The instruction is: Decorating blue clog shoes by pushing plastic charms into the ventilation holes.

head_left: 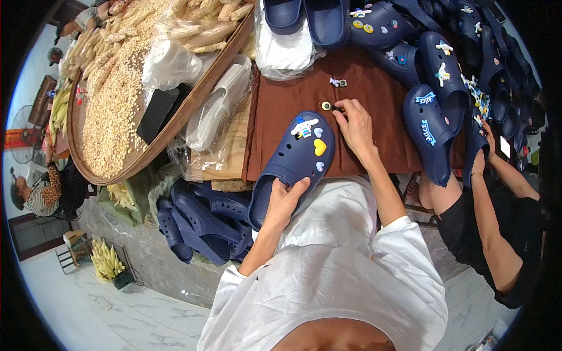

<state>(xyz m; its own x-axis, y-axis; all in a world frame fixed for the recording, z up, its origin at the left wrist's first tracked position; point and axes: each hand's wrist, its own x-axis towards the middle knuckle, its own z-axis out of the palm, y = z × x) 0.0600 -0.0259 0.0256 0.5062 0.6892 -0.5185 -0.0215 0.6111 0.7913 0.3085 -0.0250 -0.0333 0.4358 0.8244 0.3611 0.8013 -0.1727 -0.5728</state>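
Note:
My left hand grips a navy foam clog by its opening, thumb inside. The clog lies tilted over my lap and the table's near edge. On its toe are a white character charm, a yellow heart charm and a pale blue heart charm. My right hand is at the brown cloth, thumb and fingertips closed at the dark end of a small round yellowish shoe charm. Another small charm lies just beyond it on the cloth.
Decorated navy clogs are heaped at the right, where another person's hand holds one. A wide basket of corn kernels and cobs stands left, with a black object on it. Plain clogs lie below; plastic-wrapped items sit between.

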